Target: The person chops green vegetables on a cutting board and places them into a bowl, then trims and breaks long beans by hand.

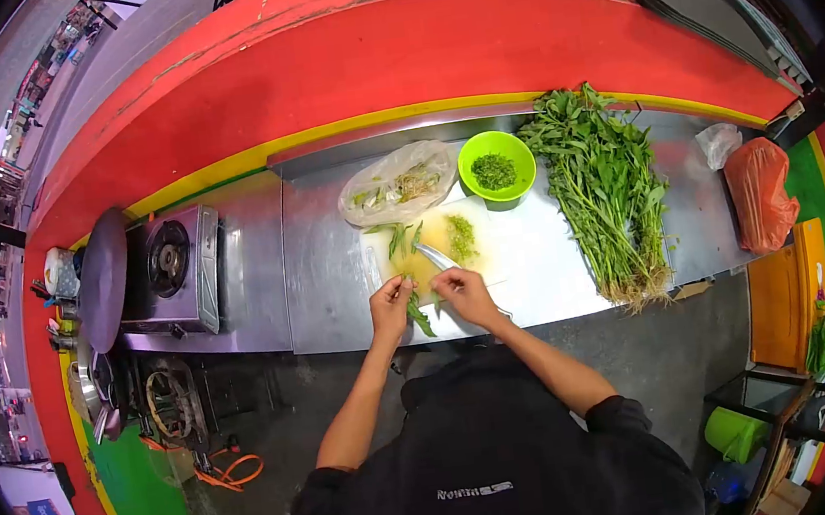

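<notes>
My left hand (392, 306) is closed, its fingertips pinching a leafy green stem at the near side of a white, yellow-stained cutting board (434, 220). Green leaves (422, 320) hang below those fingers, and more leaves (398, 240) lie just beyond them. Beside it, my right hand (467, 295) is closed around a knife, whose blade (433, 255) points up and left over the board; the handle is mostly hidden. Chopped green pieces (462, 238) sit in a small heap to the right of the blade.
Behind the board are a clear plastic bag (400, 183) of trimmings and a green bowl (495, 143) of chopped greens. A large bundle of rooted leafy greens (607, 197) lies right. A gas stove (172, 268) stands left, a red plastic bag (760, 196) far right.
</notes>
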Motion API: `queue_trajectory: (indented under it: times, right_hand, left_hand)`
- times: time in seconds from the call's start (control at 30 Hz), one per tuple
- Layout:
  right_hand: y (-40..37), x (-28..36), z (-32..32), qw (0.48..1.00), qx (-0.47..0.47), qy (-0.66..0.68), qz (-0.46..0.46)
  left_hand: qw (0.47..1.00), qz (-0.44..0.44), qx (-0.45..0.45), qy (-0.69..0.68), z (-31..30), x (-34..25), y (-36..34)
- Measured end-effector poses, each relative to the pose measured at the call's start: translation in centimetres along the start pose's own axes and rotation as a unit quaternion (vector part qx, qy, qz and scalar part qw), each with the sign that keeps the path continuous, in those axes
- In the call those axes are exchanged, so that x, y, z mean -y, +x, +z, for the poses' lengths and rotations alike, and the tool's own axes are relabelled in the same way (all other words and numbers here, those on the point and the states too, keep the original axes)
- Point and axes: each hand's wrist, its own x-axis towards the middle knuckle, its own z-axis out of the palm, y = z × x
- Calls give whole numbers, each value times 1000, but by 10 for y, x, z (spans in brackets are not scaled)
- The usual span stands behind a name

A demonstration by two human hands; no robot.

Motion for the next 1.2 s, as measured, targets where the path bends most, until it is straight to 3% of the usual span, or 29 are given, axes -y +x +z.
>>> queue_trajectory:
  times: [0.2, 0.53, 0.6, 0.77, 0.93, 1.2]
  right_hand:
    - [-3, 20, 9, 998, 32, -51, -5]
    - [0, 18, 3, 993, 83, -81, 1]
    - [0, 17, -2, 992, 99, -73, 10]
    - [-1, 18, -12, 987, 154, -21, 25]
    - [-1, 2, -17, 971, 220, 31, 89]
    - [-1, 5, -15, 964, 246, 30, 101]
  left_hand:
    - [999, 4, -24, -25, 21, -6, -10]
    - [998, -50, 23, -34, 14, -16, -18]
    - [993, -90, 73, -33, 8, -13, -16]
    - [986, -93, 132, -38, -1, -12, -21]
    - [966, -138, 210, -58, -10, -7, -20]
    - [963, -124, 234, -46, -21, 1, -23]
